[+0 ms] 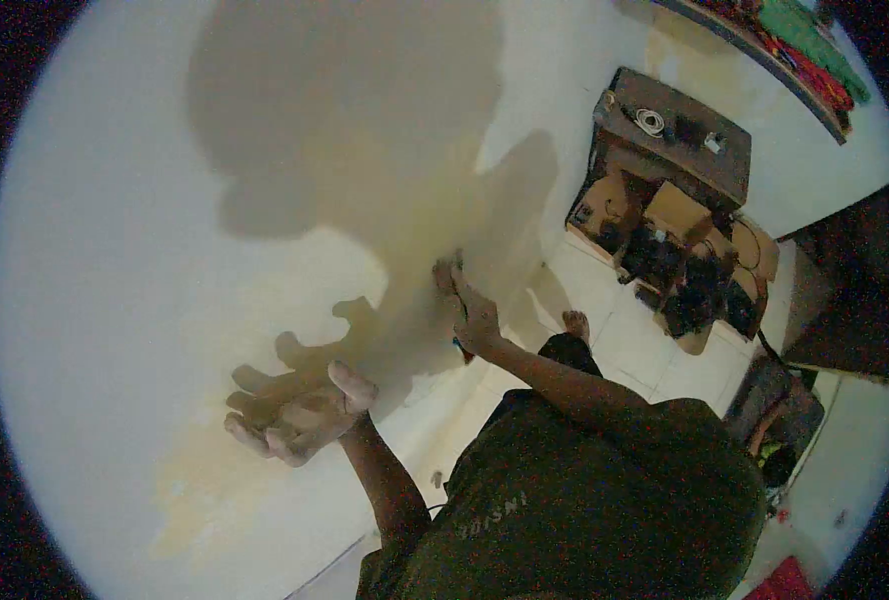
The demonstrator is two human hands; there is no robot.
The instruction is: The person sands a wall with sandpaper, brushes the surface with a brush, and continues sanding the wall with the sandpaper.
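Observation:
My right hand (pixel 473 312) reaches out to the white wall (pixel 115 250) and presses what looks like a small dark pad (pixel 446 272) flat against it with the fingertips. A bit of red and blue shows under that wrist; I cannot tell what it is. My left hand (pixel 300 420) hovers near the wall lower down, palm up, fingers loosely curled and apart, holding nothing. The wall around both hands has a yellowish, uneven patch (pixel 215 480). My shadow falls across the wall above.
A brown cabinet (pixel 680 140) with small items on top stands on the tiled floor (pixel 635 350), with open cardboard boxes (pixel 675 215) of dark objects next to it. My bare foot (pixel 576 323) is by the wall's base. Colourful cloth (pixel 805 45) lies on a shelf.

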